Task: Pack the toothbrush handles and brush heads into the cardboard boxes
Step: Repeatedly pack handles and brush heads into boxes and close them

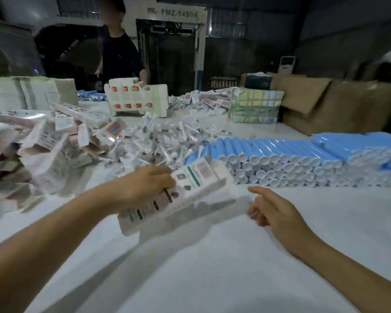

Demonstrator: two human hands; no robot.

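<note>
Cardboard box (176,195), tilted above the table (190,267) and gripped at one end by the left hand (145,184), could slip or buckle while the empty right hand (273,211), fingers loosely curled, hung near the blue handles (280,152).

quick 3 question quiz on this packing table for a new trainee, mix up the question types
1. True or false: the left hand holds a printed cardboard box tilted above the table.
2. Which lies just beyond the right hand? A) stacked blue tubes B) a scale C) a tape roll
3. Fill in: the heap of clear-wrapped brush heads lies to the ___ of the blue tubes.

Key: 1 true; 2 A; 3 left
</note>
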